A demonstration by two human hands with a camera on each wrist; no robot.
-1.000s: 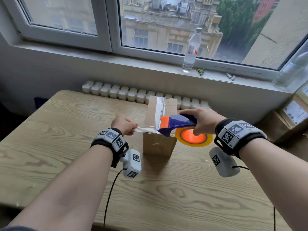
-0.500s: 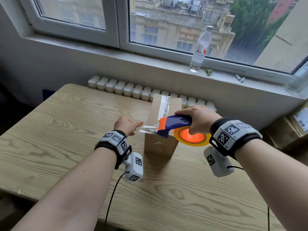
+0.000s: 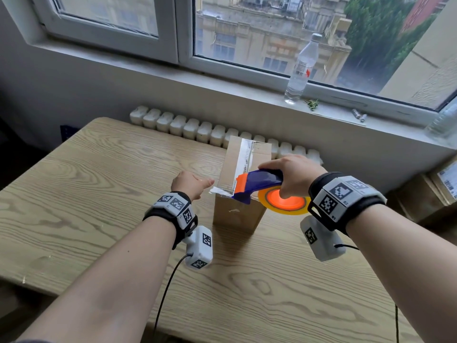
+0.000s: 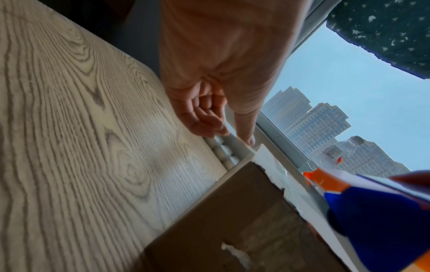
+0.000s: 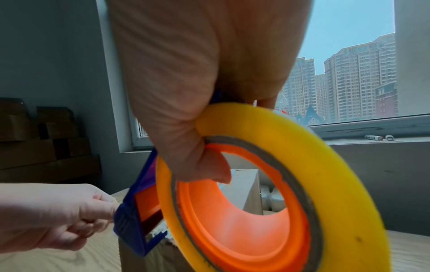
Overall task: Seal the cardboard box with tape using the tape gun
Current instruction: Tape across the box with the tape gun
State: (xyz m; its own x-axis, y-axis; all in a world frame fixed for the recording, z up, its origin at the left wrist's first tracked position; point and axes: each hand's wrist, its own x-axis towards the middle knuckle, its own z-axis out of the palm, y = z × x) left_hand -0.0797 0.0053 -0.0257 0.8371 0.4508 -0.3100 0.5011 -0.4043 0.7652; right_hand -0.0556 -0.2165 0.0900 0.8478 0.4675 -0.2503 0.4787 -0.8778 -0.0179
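A tall cardboard box stands on the wooden table, with a strip of clear tape running along its top. My right hand grips the blue and orange tape gun, thumb hooked into the orange hub of the yellow roll. The gun's mouth sits at the box's near top edge. A crinkled loose tape end sticks out left of that edge. My left hand hovers beside it, fingers curled in and thumb stretched toward the tape; I see no pinch.
A plastic water bottle and two small batteries lie on the windowsill behind the table. A white radiator runs along the table's far edge. Stacked cardboard boxes stand at the right, beyond the table.
My left hand pinched the tape end and held it taut a second ago; now its thumb has lifted and the end lies loose at the box's corner. The gun stays at the near edge.
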